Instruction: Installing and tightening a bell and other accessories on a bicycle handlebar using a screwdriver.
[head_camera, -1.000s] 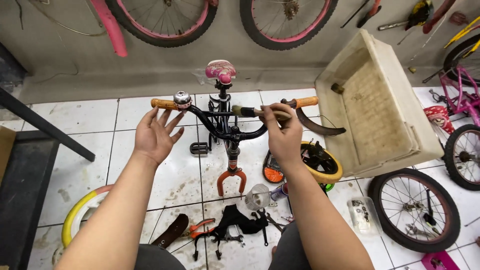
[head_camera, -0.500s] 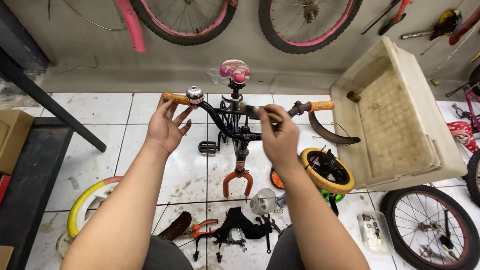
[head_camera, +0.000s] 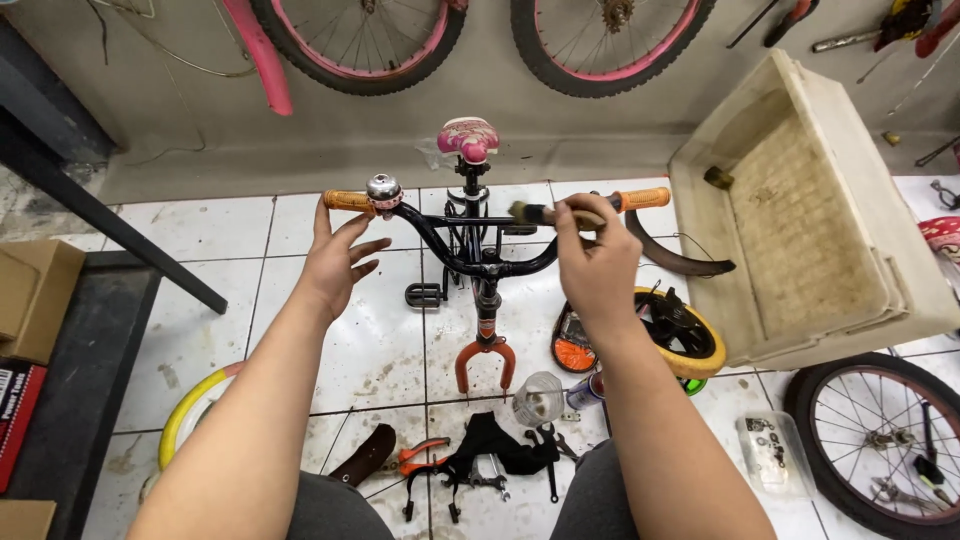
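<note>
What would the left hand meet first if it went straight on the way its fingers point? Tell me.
Probably the handlebar: the left hand is open, fingers pointing up and away toward the bar's left end, where the silver bell and the orange grip sit. The bell looks nearest in line, though depth is unclear.

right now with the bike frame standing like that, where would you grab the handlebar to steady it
Take the left orange grip, just outboard of the bell. Come from the near side with the left hand, which hovers open just below it. The grip lies level and bare, so fingers can wrap it from under. The right hand holds a brush against the bar by the other grip, so that end is taken.
</note>
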